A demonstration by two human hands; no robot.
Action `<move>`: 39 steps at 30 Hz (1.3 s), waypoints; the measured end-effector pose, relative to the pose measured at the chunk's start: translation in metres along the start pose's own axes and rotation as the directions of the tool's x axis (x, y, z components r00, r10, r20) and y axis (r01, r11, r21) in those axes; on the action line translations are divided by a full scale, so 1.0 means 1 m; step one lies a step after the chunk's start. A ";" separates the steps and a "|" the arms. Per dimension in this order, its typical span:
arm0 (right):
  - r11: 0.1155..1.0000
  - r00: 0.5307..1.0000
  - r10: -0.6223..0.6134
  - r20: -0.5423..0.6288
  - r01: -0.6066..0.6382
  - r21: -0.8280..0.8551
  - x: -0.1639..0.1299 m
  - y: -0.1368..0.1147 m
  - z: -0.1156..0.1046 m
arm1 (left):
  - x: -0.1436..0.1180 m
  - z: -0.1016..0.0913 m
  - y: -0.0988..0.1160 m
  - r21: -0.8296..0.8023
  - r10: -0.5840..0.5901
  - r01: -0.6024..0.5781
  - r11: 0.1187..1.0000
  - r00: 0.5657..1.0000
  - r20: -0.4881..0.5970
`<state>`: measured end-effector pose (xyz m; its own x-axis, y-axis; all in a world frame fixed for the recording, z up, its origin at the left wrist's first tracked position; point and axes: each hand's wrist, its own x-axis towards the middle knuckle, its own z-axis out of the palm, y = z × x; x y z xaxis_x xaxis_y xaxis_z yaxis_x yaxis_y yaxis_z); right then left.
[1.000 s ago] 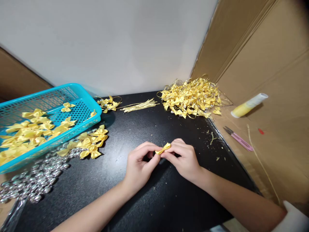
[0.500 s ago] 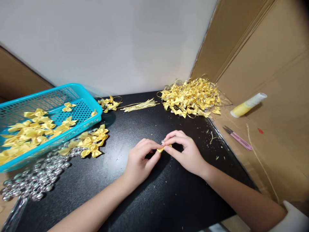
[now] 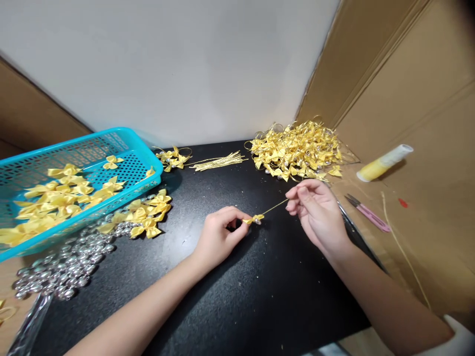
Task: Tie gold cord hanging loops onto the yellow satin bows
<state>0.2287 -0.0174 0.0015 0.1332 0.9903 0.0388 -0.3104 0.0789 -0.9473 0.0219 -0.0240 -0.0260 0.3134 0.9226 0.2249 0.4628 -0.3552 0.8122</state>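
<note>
My left hand (image 3: 218,235) pinches a small yellow ribbon bow (image 3: 253,219) just above the black tabletop (image 3: 230,296). A thin gold cord (image 3: 274,207) runs from the bow up and right to my right hand (image 3: 317,215), whose fingertips pinch its far end. The cord is stretched taut between the two hands. A small silver bead seems to sit at the bow's knot.
A turquoise basket (image 3: 122,143) of yellow bows sits at left, with loose bows (image 3: 146,217) and silver beads (image 3: 63,269) beside it. A bundle of gold cords (image 3: 218,161) and a heap of finished bows (image 3: 297,151) lie at the back. A glue tube (image 3: 384,162) and pink snips (image 3: 367,212) rest on cardboard at right.
My hands were together on the bow. Now my right hand has pulled away up and to the right, drawing the gold cord out taut, while my left hand stays on the bow.
</note>
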 end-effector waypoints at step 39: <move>0.939 0.941 0.332 -0.061 -0.323 0.118 0.007 0.032 -0.004 | -0.009 0.012 -0.006 -0.807 -0.261 0.455 0.378 0.888 0.378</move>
<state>0.2238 -0.0084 -0.0298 0.0795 0.9516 -0.2970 -0.4459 -0.2325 -0.8643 0.0267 -0.0318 -0.0391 0.4710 0.8553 -0.2160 -0.3516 0.4065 0.8433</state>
